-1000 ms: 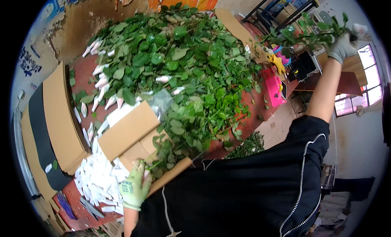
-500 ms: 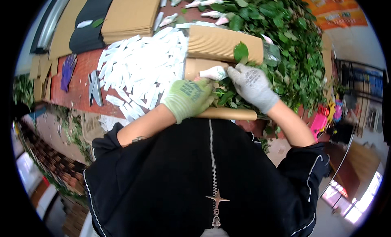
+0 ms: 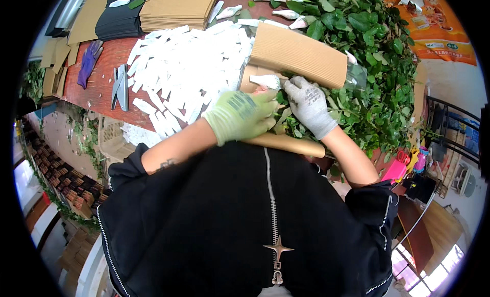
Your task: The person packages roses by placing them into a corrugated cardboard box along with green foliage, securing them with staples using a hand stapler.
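A flower bud in a white mesh sleeve lies over brown cardboard, its wide end toward my right hand. That hand, in a grey glove, has its fingers bent together at the sleeve's wide end. Just below, my left hand, in a pale green glove, curls its fingers over leafy stems; what they grip is hidden. Something pink shows between the sleeve and the left fingers. Close to my body runs a rolled brown cardboard edge, under both hands. Beyond the hands sits a ridged brown cardboard stack.
Loose white sleeves are heaped left of my hands. A stapler and a purple glove lie farther left on the red table. Leafy stems cover the right side. Several sleeved buds lie at the back.
The whole view has shifted slightly. A leaf that stood up against the cardboard stack above my right hand is gone from there. Both hands stay close to the sleeved bud.
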